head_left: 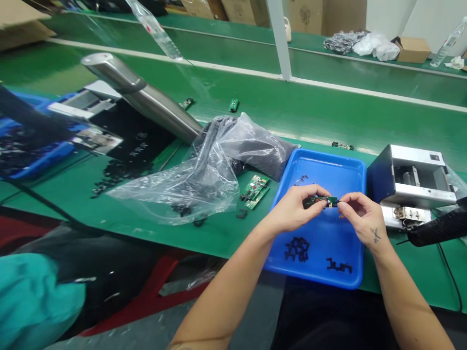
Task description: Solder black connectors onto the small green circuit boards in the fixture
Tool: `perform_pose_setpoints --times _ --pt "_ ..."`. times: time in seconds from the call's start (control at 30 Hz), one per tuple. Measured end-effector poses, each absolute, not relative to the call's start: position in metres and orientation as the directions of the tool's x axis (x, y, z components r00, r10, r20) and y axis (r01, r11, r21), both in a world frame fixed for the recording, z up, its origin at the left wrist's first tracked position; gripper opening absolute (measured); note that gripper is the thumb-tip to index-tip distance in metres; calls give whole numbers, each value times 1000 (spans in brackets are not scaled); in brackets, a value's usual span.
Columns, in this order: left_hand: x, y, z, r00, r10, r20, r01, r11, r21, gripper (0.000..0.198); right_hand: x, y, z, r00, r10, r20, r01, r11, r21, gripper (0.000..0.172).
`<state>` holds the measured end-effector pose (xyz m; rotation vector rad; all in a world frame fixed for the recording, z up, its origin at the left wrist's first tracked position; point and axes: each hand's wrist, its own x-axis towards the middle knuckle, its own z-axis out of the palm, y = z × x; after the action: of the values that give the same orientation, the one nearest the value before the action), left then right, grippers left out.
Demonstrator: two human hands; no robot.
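My left hand (297, 206) is closed on a small green circuit board (331, 201), thumb and fingers gripping its left part, where a black piece shows. At the board's right end, my right hand (359, 216) pinches thumb and forefinger together; a tiny dark bit shows at the tips, too small to name. Both hands are above a blue tray (317, 233). Inside the tray lie a heap of small black plastic clips (297, 249), a short row of them (339, 265) near the front, and a few at the back.
Left of the tray are more circuit boards (255, 190) and a clear bag (251, 146) of dark parts. A silver-and-black machine (416, 175) stands on the right, beside a black-handled tool (438, 228). A steel flask (146, 97) is at left; a co-worker's teal sleeve (36, 296) shows below.
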<state>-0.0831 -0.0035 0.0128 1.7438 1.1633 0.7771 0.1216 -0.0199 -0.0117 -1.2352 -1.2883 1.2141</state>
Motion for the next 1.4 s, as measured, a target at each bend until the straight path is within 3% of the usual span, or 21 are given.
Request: perform_pose_setpoints --times 0.3,0.57,0.77,1.07,1.27,1.4 --pt "-82 -7 17 398 917 30 362 -187 913 24 121 -23 -17 -34 996 85 150 89 -985 26" --pt "-79 -10 33 433 897 86 286 -227 931 21 122 -33 -5 -31 959 282 292 278 -915 15" --pt "-57 -4 51 593 779 206 176 -375 910 16 150 -55 7 28 872 489 504 411 -760 2" --pt "-12 14 36 749 594 294 76 -518 852 16 188 -73 6 -8 715 699 772 449 -451 11" --pt "-4 20 20 793 528 303 175 -675 716 14 198 -71 -5 -66 704 707 834 428 -348 9" --pt "-4 17 16 817 443 368 258 -853 454 19 199 -71 -8 -86 718 690 848 416 -328 9"
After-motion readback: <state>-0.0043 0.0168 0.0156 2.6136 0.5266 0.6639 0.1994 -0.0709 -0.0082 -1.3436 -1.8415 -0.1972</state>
